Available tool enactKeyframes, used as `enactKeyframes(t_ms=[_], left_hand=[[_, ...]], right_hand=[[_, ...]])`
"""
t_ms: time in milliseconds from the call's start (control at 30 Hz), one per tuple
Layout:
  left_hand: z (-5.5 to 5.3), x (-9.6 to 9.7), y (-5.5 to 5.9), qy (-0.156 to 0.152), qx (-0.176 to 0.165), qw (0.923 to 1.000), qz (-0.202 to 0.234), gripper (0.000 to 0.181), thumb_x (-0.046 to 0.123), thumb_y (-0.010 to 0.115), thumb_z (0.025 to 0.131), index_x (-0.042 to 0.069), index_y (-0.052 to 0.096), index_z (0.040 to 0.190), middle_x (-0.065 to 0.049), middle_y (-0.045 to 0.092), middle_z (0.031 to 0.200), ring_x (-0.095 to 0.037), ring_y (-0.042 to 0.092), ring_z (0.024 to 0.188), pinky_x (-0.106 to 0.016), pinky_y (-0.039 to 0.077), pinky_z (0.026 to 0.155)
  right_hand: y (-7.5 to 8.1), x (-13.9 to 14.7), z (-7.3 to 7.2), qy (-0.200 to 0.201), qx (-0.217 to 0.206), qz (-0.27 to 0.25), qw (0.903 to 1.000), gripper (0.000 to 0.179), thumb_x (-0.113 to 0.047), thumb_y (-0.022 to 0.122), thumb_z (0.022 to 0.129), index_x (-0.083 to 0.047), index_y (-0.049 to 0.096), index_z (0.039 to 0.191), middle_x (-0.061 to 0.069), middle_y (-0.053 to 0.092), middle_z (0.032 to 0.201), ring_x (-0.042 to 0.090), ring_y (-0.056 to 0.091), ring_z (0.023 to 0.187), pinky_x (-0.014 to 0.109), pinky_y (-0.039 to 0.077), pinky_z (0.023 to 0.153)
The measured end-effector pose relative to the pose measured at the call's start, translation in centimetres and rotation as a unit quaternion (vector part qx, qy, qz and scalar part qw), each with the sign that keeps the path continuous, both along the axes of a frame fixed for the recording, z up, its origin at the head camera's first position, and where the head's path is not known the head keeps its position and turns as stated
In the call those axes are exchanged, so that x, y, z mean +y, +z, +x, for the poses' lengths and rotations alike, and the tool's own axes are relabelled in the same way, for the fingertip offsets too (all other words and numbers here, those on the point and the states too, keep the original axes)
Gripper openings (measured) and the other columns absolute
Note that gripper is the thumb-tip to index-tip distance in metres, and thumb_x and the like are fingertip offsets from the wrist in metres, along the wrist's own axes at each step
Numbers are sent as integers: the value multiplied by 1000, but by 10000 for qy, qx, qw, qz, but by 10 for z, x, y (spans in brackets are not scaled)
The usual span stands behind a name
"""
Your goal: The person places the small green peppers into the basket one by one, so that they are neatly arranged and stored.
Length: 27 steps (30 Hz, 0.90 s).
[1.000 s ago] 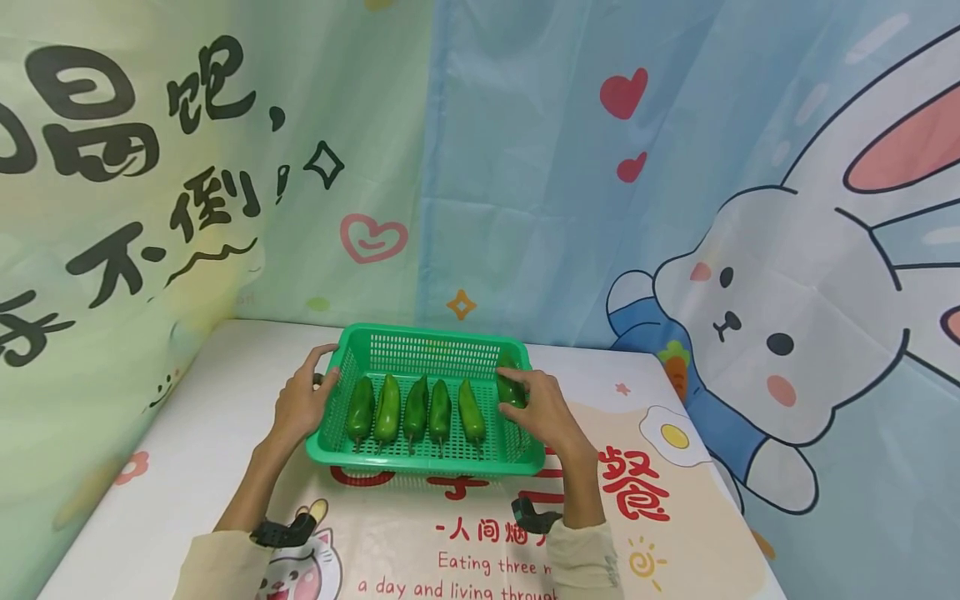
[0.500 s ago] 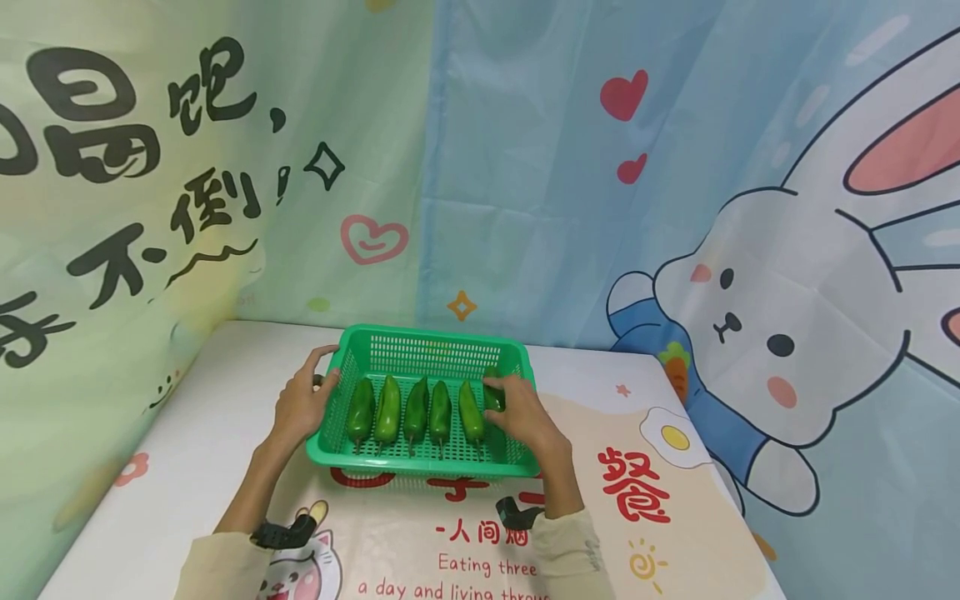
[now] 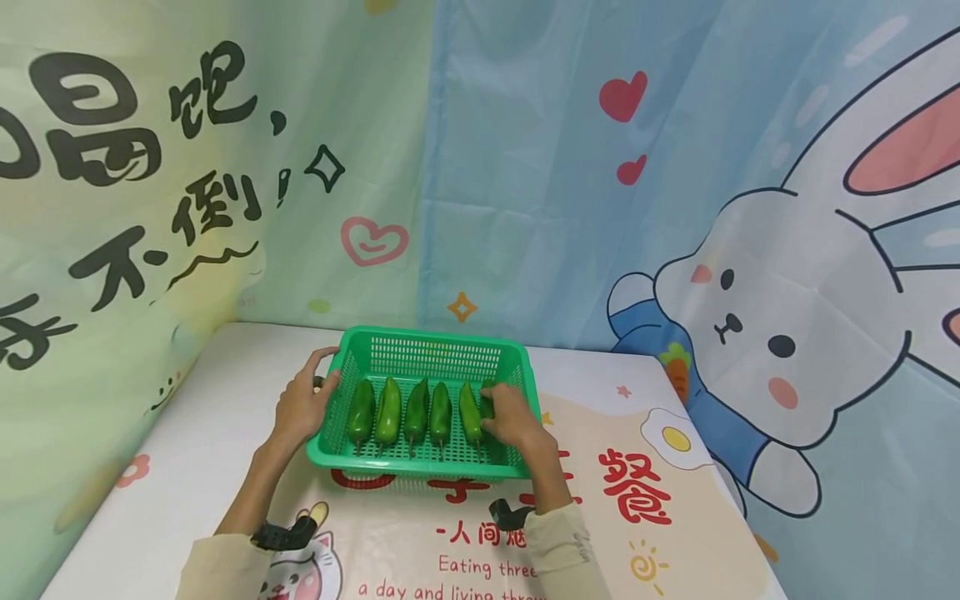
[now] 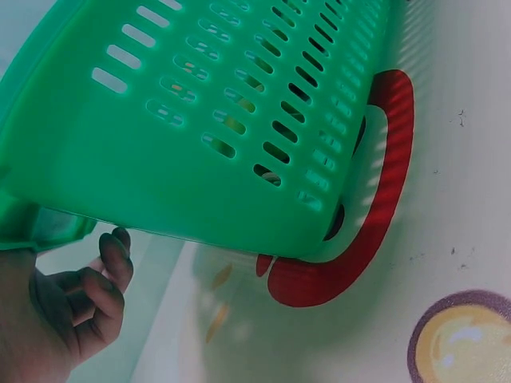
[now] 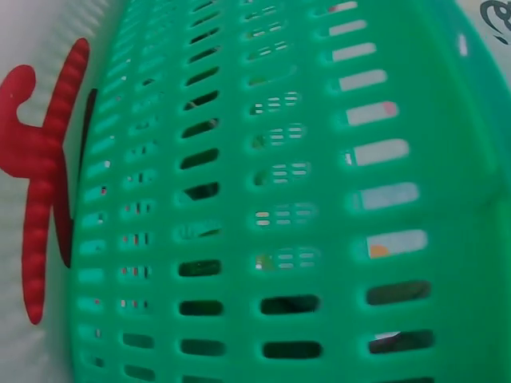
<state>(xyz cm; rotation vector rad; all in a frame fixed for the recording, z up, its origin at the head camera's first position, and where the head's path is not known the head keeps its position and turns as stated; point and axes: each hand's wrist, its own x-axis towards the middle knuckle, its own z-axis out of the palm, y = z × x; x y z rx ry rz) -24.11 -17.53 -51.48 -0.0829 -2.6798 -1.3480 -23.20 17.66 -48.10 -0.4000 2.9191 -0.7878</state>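
A green plastic basket (image 3: 420,461) with slotted walls stands on the table. Inside, several long green peppers (image 3: 388,412) lie side by side in a row, stems toward the near side. At the row's right end, my right hand (image 3: 517,421) pinches one more green pepper (image 3: 487,408), mostly covered by the fingers and close beside its neighbour. My left hand (image 3: 300,408) grips the basket's left rim; in the left wrist view its curled fingers (image 4: 108,279) show under the rim. Only the slotted wall (image 5: 239,183) of the basket fills the right wrist view, hiding that hand.
The basket rests on a printed tabletop (image 3: 675,550) with red characters and cartoon pictures. Behind the table hangs a cloth backdrop (image 3: 517,208) with a rabbit and hearts. A dark wrist strap (image 3: 285,533) sits on each forearm.
My right hand has carried its pepper leftward from the basket's right wall to the end of the row, and lower. The left hand and the basket stay in place.
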Motion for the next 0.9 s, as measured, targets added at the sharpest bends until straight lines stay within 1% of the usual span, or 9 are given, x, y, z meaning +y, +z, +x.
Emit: enactKeyframes(t_ms=[100,233,367,467,567,733,833,900], left_hand=[[0,1,0,-18,-6,10000,12,51,30,49,118,15,41,166,-32,78,109,-23,69,66,-35,50,55],[-1,1,-1,-56,5,10000,39,51,30,49,118,15,41,166,-32,78,109,-22,69,66,-35,50,54],[-2,1,-1,-69,29,10000,34,51,31,48,118,15,41,166,-32,78,109,-22,68,65,-35,50,54],[-4,1,-1,-54,48,10000,14,50,31,48,118,16,42,166,-31,78,108,-22,67,64,-35,50,54],[-5,1,0,-45,56,10000,-19,50,31,48,118,16,42,166,-32,78,108,-22,67,65,-35,49,54],[-4,-1,2,-54,74,9999,-122,51,31,48,118,15,41,166,-34,77,113,-26,70,69,-35,49,54],[-2,-3,4,-44,123,9996,-234,51,30,49,118,14,42,166,-33,77,114,-29,72,72,-35,49,55],[-2,-4,5,-39,195,9990,-398,51,31,49,117,14,43,165,-33,77,113,-30,72,74,-35,49,56]], right_hand=[[0,-2,1,22,-108,39,9999,52,5,80,94,14,63,143,30,68,143,46,63,136,56,55,110],[0,-3,2,28,-258,137,9996,53,3,80,95,13,62,144,30,66,146,47,62,139,56,55,111],[1,-3,3,66,-302,194,9993,53,2,80,96,13,62,145,30,65,148,48,60,142,56,54,113],[4,-3,4,72,-312,148,9994,53,2,79,97,12,61,146,30,64,149,48,59,143,57,53,114],[10,-3,7,47,-334,54,9994,54,2,78,98,13,59,147,30,62,152,49,56,145,58,51,116],[25,-2,15,104,-239,-69,9996,56,-3,76,101,11,55,152,29,56,158,49,49,151,60,44,122],[34,0,19,181,-38,-222,9996,56,-9,74,104,7,55,155,27,56,160,47,48,153,60,43,123],[37,3,21,191,133,-355,9991,56,-14,72,106,3,55,156,24,56,161,44,49,154,59,43,124]])
